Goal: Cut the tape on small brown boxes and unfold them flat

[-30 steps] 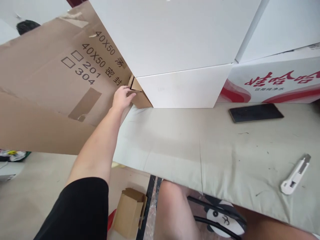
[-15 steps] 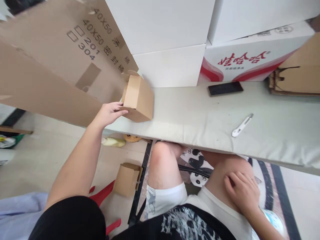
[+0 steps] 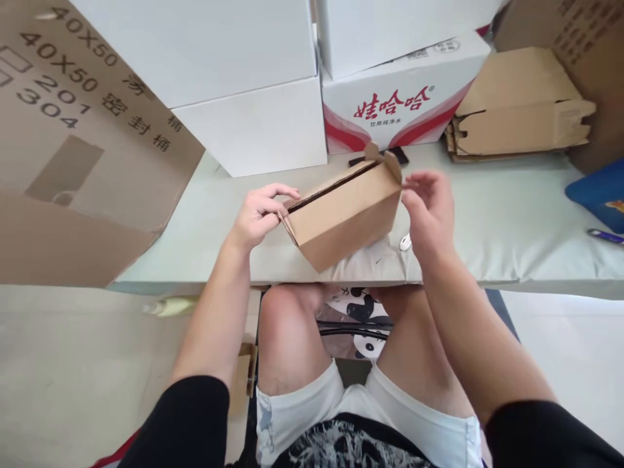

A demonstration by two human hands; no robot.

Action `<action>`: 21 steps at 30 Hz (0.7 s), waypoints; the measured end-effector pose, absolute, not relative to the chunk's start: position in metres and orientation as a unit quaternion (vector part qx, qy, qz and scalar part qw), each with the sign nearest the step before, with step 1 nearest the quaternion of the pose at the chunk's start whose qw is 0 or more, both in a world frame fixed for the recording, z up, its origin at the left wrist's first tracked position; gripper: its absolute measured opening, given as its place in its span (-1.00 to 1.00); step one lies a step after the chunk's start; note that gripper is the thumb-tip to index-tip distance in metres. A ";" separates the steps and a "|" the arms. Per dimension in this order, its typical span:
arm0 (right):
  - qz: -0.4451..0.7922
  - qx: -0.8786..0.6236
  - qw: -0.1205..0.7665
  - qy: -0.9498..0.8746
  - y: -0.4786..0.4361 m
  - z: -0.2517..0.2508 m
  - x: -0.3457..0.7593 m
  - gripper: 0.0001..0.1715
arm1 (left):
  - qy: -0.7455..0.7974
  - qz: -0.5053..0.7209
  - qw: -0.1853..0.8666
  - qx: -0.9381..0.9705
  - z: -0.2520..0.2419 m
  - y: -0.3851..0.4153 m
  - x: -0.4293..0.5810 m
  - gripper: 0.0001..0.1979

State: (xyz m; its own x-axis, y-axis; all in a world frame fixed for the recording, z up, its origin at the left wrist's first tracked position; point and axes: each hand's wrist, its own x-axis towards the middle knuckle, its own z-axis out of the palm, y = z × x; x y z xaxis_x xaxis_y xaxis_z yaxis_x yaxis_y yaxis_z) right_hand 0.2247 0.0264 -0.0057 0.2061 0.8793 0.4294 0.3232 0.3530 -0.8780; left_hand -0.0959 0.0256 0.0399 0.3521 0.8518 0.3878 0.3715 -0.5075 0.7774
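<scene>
A small brown cardboard box (image 3: 344,211) is tilted above the front edge of the grey-green table (image 3: 487,221). My left hand (image 3: 258,214) grips its left end, thumb and fingers on the flap there. My right hand (image 3: 429,208) is at the box's right end, fingers spread beside the small raised flap; contact there is unclear. The box's top seam shows a dark slit. A black phone is mostly hidden behind the box.
Big white boxes (image 3: 253,123) and a red-and-white printed carton (image 3: 390,107) stand at the back. A large brown carton (image 3: 73,162) leans at the left. Flattened brown cartons (image 3: 517,110) lie at the back right, a blue item (image 3: 597,192) at the right edge.
My left hand drew the small box from beside the big carton to the front middle of the table. My right hand rose from my knee to the box's right end.
</scene>
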 end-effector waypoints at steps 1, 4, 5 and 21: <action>0.230 -0.501 0.596 -0.584 0.045 -0.007 0.220 -0.69 | 0.396 0.426 0.306 0.754 0.036 0.035 -0.086 -0.86; 0.204 -0.496 0.610 -0.583 0.074 -0.015 0.213 -0.60 | 0.408 0.485 0.319 0.705 0.024 0.048 -0.064 -0.79; 0.196 -0.503 0.611 -0.579 0.074 -0.018 0.212 -0.60 | 0.411 0.512 0.317 0.685 0.020 0.047 -0.060 -0.74; 0.205 -0.510 0.542 -0.636 0.017 -0.021 0.210 -0.39 | 0.473 0.605 0.246 0.592 0.008 0.029 -0.044 -0.56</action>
State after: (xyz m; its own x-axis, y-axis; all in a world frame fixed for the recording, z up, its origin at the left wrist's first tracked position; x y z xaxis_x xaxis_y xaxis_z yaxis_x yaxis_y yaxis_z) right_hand 0.2100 0.0175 -0.0208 0.1074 0.8707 0.4800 0.4254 0.3961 -0.8137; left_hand -0.0437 0.0294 0.0085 -0.1785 0.8569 0.4836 0.2624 -0.4322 0.8627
